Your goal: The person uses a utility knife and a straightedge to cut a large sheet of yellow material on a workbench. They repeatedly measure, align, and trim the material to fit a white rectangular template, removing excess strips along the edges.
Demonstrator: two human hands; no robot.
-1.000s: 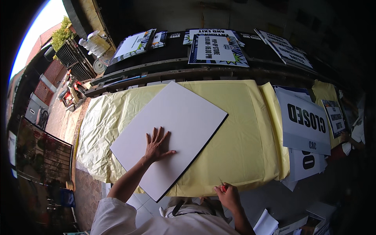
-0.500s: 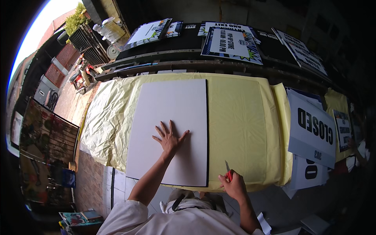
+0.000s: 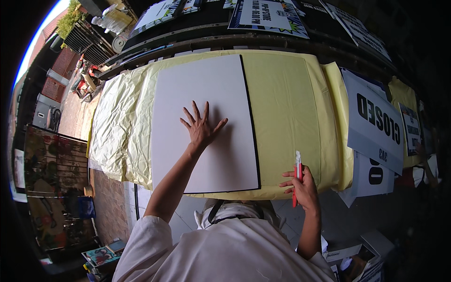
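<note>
At the far left, a red motorcycle [image 3: 86, 83] stands on the bright paving outside, near a slatted metal gate [image 3: 88, 41]. Next comes the left part of the yellow sheet [image 3: 286, 98], crinkled and shiny where it covers the work surface. On the sheet, left of its middle, lies a large rectangular white board [image 3: 199, 77], flat, its long sides running away from the person and a dark edge showing along the right. The left hand [image 3: 203, 133] rests palm down near the board's middle, fingers spread wide, holding nothing. To the right of the board, the sheet lies smoother, and over its near edge the right hand [image 3: 306, 191] grips a red utility knife [image 3: 298, 183], blade exposed and pointing away from the person; whether the knife touches the sheet cannot be told. Farther right, a white sign [image 3: 376, 124] with bold black lettering partly overlaps another lettered sheet [image 3: 369, 176]. Below them, an open box [image 3: 364, 256] of papers sits in shadow at floor level.
</note>
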